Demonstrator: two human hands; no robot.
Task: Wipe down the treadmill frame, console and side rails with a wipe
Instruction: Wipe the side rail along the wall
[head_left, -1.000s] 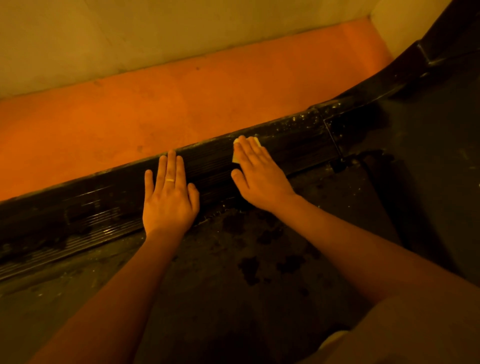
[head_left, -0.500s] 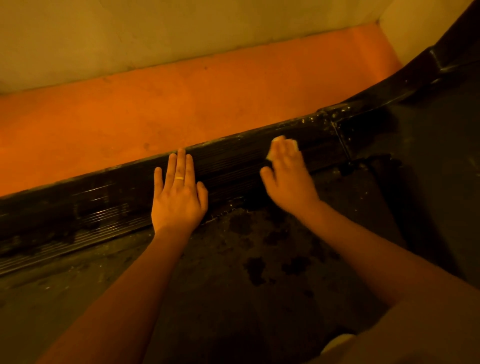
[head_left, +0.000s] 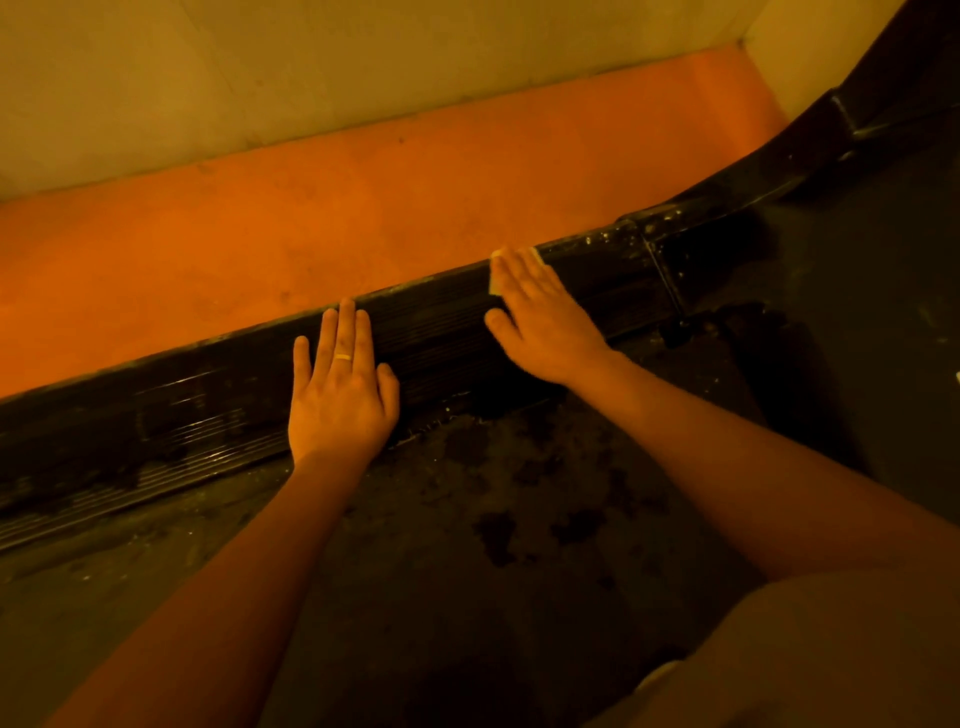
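Left hand (head_left: 340, 400) flat on the ribbed black side rail (head_left: 197, 405), fingers straight and close together, palm down, holding nothing; ring (head_left: 343, 356) on one finger. Right hand (head_left: 543, 325) further up the same rail, well apart from the left, fingers straight and pressing the wipe (head_left: 494, 283) onto the rail top near its outer edge. Wipe almost all hidden under the fingers, only pale corners showing at the fingertips; stained dark belt (head_left: 467, 519) below both wrists, orange floor (head_left: 363, 208) beyond the rail.
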